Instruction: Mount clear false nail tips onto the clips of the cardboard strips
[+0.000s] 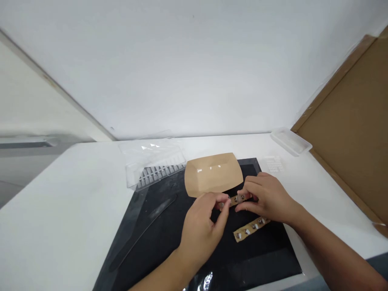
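Pinching the brown strip (237, 199) over the black mat (266, 252), we are gripping its ends with left hand (201, 227) and right hand (268, 198). A second strip (251, 229) is lying on that mat.

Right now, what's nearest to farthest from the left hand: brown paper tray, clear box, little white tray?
1. Brown paper tray, just behind the left hand.
2. Clear box, back left.
3. Little white tray, far back right.
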The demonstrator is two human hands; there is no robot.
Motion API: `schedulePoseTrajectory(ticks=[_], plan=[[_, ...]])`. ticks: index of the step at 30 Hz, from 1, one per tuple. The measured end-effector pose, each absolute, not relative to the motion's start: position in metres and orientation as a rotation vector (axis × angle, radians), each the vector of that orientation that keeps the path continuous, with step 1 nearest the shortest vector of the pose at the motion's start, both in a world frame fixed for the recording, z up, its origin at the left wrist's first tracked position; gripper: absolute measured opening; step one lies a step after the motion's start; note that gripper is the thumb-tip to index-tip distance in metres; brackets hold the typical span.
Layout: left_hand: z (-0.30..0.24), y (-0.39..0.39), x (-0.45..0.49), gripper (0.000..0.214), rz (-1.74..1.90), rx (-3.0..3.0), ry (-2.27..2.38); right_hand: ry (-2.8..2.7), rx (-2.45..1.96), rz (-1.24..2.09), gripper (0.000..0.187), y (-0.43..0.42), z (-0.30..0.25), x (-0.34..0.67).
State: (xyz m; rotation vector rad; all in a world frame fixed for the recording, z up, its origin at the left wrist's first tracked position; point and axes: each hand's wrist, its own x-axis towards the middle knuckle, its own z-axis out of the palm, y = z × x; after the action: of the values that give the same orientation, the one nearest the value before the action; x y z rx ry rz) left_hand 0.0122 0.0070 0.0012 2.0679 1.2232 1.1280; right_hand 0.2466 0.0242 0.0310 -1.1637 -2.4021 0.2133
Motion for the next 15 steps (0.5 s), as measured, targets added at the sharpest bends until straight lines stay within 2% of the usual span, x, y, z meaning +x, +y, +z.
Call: schedulePoseTrajectory(ticks=[5, 15], plan=[[-0.003, 0.009, 0.012, 0.008, 1.209, 2.362, 1.081, -2.404, -1.316, 0.255, 0.042, 0.029, 0.027, 0.25], [-0.008, 0.01, 0.011, 0.01, 1.218, 2.479, 1.022, -2.387, -1.371, 0.349, 0.045, 0.033, 0.013, 0.243]])
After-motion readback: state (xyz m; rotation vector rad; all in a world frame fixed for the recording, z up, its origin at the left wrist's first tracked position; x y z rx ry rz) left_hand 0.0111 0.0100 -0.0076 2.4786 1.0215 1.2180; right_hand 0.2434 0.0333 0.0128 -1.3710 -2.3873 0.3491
